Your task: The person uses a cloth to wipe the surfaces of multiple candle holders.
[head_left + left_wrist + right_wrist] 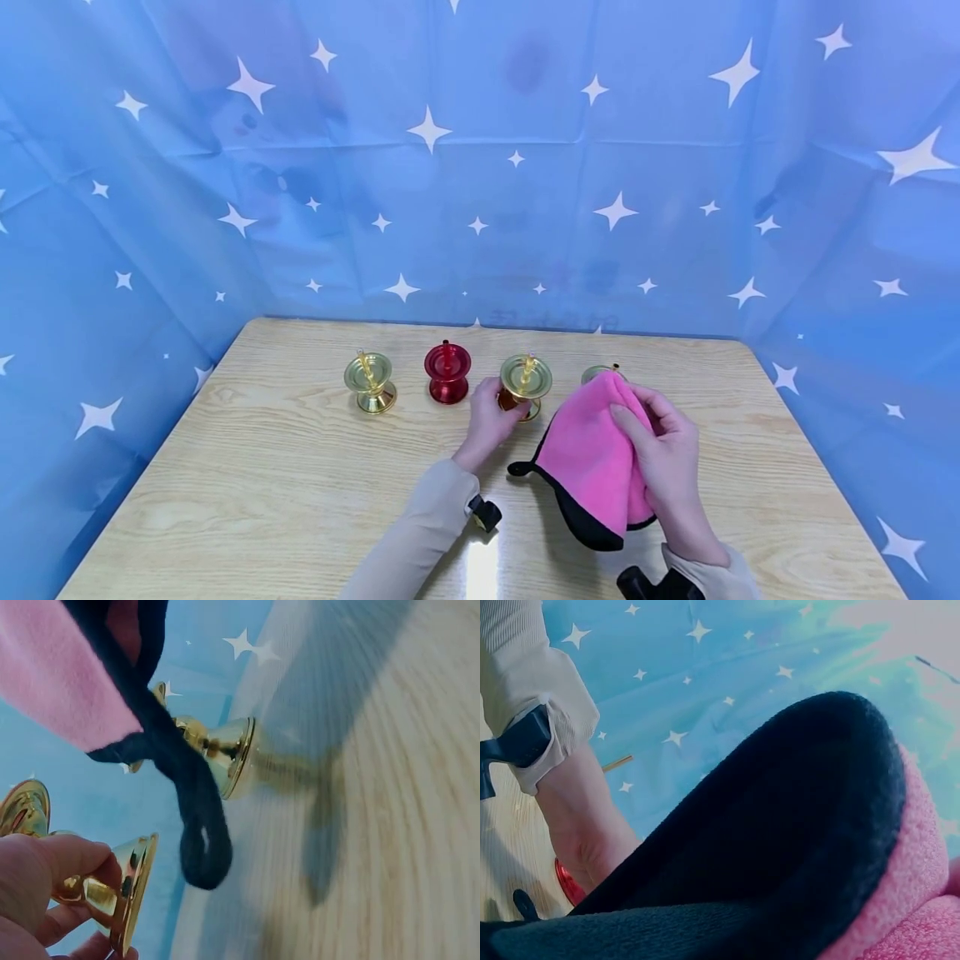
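My left hand [491, 423] grips a gold candle holder [526, 377] round its lower part, below the wide dish. In the left wrist view thumb and fingers pinch its narrow waist, just above the flared foot [136, 892]. My right hand [670, 467] holds a pink cloth [588, 450] with black edging, pinched near its top between thumb and fingers. The cloth hangs down in a fold, its black loop [206, 851] dangling toward the left hand. Behind it another gold candle holder [597, 372] is mostly hidden. In the right wrist view the dark underside [780, 817] of the cloth fills the middle.
To the left on the wooden table [247, 483] stand a red candle holder [448, 385] and a further gold candle holder [371, 379]. A blue curtain [480, 183] with white stars hangs behind the table and along both sides.
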A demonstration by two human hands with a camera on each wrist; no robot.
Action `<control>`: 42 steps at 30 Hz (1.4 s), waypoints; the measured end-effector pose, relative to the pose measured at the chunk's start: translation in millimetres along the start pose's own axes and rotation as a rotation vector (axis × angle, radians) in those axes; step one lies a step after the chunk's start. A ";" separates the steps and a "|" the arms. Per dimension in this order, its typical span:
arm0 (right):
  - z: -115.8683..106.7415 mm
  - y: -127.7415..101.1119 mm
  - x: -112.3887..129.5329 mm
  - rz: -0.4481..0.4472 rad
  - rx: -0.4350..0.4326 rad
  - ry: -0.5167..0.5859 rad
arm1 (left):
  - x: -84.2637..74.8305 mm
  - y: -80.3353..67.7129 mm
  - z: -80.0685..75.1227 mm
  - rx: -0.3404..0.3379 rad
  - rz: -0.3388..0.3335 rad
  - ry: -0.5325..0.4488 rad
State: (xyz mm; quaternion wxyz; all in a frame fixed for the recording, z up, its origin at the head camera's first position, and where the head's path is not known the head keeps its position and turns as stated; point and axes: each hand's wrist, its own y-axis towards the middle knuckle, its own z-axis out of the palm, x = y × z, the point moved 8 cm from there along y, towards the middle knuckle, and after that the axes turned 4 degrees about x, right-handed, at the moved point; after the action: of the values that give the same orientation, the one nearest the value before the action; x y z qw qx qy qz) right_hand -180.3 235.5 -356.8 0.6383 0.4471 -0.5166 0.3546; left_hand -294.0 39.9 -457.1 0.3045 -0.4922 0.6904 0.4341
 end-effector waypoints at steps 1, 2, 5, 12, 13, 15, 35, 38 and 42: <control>-1.0 0.3 -0.6 0.005 -0.005 -0.005 | 1.7 0.8 1.3 -0.001 -0.011 0.008; -2.0 0.4 -1.2 0.010 -0.011 -0.008 | 3.6 1.8 2.5 0.000 -0.026 0.011; -3.6 0.3 -1.8 0.022 -0.022 -0.020 | 8.9 4.3 5.9 -0.002 -0.063 0.024; -4.3 0.3 -2.1 0.022 -0.027 0.002 | 18.5 8.3 14.7 0.019 -0.121 0.025; -4.3 0.3 -2.1 0.021 -0.027 0.006 | 19.1 8.5 15.4 0.019 -0.125 0.025; -4.4 0.3 -2.0 0.018 -0.025 0.016 | 20.3 8.6 16.7 0.021 -0.135 0.024; -5.4 -0.9 -4.4 0.018 -0.032 0.014 | 34.6 12.1 29.1 0.021 -0.181 0.062; -5.4 -0.8 -4.6 0.019 -0.035 0.011 | 34.6 12.8 29.1 0.007 -0.166 0.067; -4.7 -0.8 -4.9 0.024 -0.038 0.005 | 35.4 15.1 29.9 0.004 -0.152 0.071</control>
State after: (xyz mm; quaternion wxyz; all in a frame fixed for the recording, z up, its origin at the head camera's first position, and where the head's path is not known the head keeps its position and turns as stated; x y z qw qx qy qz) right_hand -179.1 239.6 -362.1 0.6436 0.4278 -0.5269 0.3537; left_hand -320.1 54.2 -495.7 0.3128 -0.5577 0.6622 0.3907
